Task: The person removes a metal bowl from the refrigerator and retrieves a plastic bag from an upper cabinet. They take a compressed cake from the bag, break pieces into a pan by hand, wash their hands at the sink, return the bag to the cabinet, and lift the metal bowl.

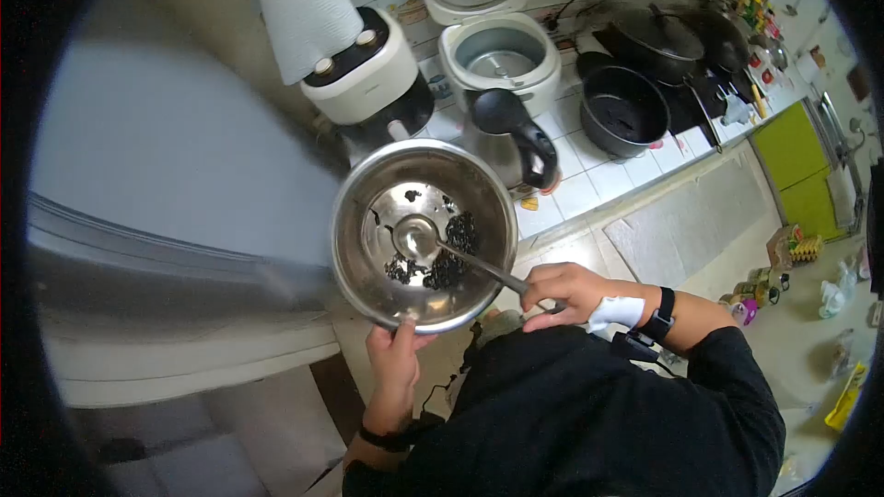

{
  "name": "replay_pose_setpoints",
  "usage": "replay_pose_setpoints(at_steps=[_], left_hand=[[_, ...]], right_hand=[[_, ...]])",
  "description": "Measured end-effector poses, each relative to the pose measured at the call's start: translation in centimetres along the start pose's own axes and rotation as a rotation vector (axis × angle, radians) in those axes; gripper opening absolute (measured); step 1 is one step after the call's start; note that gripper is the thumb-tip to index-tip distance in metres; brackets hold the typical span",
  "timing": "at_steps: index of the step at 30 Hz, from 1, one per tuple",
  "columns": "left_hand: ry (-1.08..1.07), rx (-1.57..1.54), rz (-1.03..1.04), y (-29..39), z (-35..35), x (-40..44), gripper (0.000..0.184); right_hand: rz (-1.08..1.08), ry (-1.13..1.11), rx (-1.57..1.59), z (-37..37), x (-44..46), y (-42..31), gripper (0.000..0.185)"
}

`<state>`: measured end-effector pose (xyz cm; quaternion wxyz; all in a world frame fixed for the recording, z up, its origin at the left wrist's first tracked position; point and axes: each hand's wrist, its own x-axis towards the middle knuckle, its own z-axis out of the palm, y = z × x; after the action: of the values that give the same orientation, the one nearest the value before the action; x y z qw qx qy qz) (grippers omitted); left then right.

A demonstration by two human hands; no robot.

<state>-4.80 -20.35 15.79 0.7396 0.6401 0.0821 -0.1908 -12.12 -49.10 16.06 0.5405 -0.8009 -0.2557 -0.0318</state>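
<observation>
My left hand [396,361] grips the near rim of a large steel bowl [368,175], thumb on the rim and fingers beneath it. Dark, glossy small lumps [451,262] lie in the bowl, mostly on its right side. My right hand [564,292] is closed round the handle of a metal ladle [416,237], whose round head is inside the bowl near its middle.
Beyond the bowl stand a kettle [502,149], an open rice cooker [543,69], a black pot [626,110] and a lidded pan [658,37]. A white appliance [368,87] carries a paper roll [304,9]. A large pale surface [175,147] is at the left.
</observation>
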Motion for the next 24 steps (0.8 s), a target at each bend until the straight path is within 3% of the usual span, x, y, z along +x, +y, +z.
replay_pose_setpoints(at_steps=[3, 7, 9, 12, 14, 18, 24], left_hand=[[-0.128, 0.104, 0.014, -1.1, 1.7, -3.7, 0.025], [-0.31, 0.213, -0.045, -2.8, 8.4, -8.3, 0.026], [-0.358, 0.235, -0.112, -4.0, 12.0, -9.4, 0.026], [-0.496, 0.276, -0.221, -5.2, 18.8, -10.1, 0.022], [-0.573, 0.336, -0.22, -6.2, 23.4, -10.4, 0.022], [-0.76, 0.443, -0.244, -8.5, 32.0, -9.3, 0.021], [-1.001, 0.476, -0.324, -11.9, 45.7, -7.4, 0.016]], right_hand=[[0.011, 0.17, -0.053, -3.1, -5.0, -3.1, 0.028], [0.217, 0.324, -0.152, -6.1, -13.6, -8.0, 0.022], [0.078, 0.388, -0.293, -7.6, -19.1, -8.3, 0.016], [0.099, 0.481, -0.358, -9.8, -26.8, -11.1, 0.017], [0.151, 0.591, -0.692, -11.5, -31.1, -13.1, 0.021], [0.295, 0.761, -0.961, -14.0, -37.9, -13.4, 0.028], [0.462, 0.928, -0.997, -17.8, -44.9, -10.7, 0.027]])
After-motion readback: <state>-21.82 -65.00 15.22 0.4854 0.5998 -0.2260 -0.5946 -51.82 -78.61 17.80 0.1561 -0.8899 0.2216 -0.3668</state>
